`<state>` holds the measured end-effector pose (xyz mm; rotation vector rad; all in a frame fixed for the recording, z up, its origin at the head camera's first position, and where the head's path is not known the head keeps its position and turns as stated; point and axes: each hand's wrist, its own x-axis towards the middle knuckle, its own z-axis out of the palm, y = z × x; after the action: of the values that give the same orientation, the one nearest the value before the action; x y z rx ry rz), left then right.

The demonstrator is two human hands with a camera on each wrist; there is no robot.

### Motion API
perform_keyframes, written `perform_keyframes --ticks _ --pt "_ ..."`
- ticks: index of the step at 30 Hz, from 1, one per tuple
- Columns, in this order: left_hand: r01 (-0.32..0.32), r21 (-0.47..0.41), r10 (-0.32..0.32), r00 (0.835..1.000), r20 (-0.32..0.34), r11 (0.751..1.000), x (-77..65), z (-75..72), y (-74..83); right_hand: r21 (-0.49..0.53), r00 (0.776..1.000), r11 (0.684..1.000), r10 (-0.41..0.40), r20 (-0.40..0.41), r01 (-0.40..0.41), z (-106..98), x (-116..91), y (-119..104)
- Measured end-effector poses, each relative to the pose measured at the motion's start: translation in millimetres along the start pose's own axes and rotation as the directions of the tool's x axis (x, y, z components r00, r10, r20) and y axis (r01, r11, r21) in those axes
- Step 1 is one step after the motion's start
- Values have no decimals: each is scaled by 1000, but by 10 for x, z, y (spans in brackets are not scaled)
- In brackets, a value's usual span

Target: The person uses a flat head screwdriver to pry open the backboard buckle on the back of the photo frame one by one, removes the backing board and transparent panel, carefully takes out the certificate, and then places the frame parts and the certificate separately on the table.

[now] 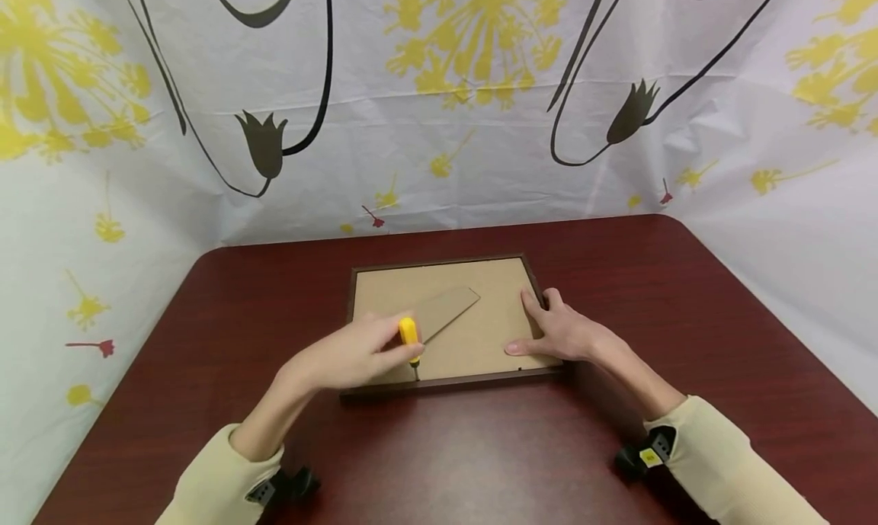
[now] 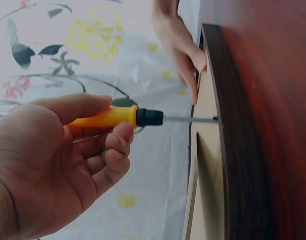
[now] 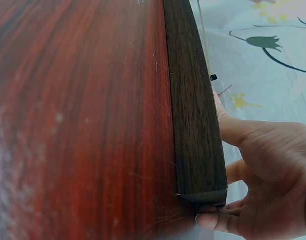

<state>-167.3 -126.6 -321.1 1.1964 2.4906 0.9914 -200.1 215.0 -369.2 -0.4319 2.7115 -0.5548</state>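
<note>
A picture frame [image 1: 466, 380] with a dark wooden rim lies face down, its tan backing board [image 1: 384, 287] up. On the board a flat stand flap [image 1: 444, 312] sits slightly raised. My left hand [image 1: 346, 355] grips a screwdriver [image 1: 408, 331] by its yellow handle, thumb and fingers around it. Its metal shaft [image 2: 187, 119] reaches down to the inner side of the near rim, the tip at a small dark tab. My right hand [image 1: 568, 331] holds the frame's right side, thumb on the board and some fingers around the outer edge, near the corner in the right wrist view.
The frame rests on a dark red wooden table [image 1: 480, 449]. A second small black tab [image 1: 520, 369] shows at the near rim, toward the right. White cloth [image 1: 439, 190] with yellow flower prints hangs behind and beside the table. Black wrist cameras [image 1: 302, 482] sit at both sleeves.
</note>
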Motion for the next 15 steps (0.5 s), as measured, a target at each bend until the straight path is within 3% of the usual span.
perform_keyframes --ticks 3,9,15 --pt "-29 49 30 999 -20 998 -57 36 44 -2 1000 1000 -6 -2 6 -6 1 -7" --pt "-24 49 26 999 -27 999 -105 46 53 2 1000 1000 -5 6 5 -7 10 -15" --pt "51 -39 -53 998 -38 998 -83 21 -20 0 1000 1000 4 12 -4 -6 -1 2"
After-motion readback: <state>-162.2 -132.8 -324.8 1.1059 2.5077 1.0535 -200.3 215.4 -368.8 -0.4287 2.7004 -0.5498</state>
